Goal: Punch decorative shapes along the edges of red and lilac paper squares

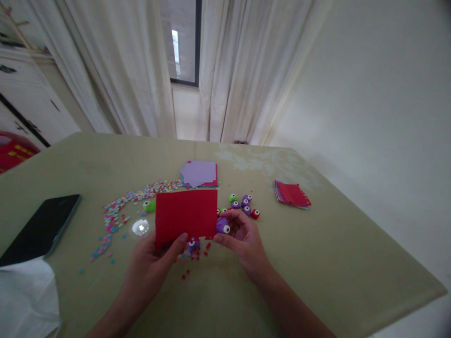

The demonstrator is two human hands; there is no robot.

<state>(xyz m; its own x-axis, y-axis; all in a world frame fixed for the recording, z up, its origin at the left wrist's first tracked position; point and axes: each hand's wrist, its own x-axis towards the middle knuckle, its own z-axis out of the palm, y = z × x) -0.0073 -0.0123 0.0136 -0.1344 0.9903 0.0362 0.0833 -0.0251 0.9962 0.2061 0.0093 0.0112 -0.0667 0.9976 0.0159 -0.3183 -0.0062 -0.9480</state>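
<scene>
A sheet of red paper [186, 213] is held up above the table by my left hand [151, 260], thumb on its front near the lower edge. Small notches run along the bottom edge of the sheet. My right hand [246, 241] grips a purple craft punch [222, 225] with an eye on it, at the lower right corner of the sheet. Whether the paper sits inside the punch's slot I cannot tell. Below the sheet stands another purple punch [193, 246], partly hidden. Red paper bits [206, 253] lie scattered beneath.
Several eyed punches [246, 210] cluster right of centre; a green one [150, 205] stands left. Paper stacks lie behind [199, 173] and at right [291, 194]. Colored confetti [120, 204] curves leftward near a clear round object [140, 227]. A phone [42, 225] and white cloth [30, 298] lie left.
</scene>
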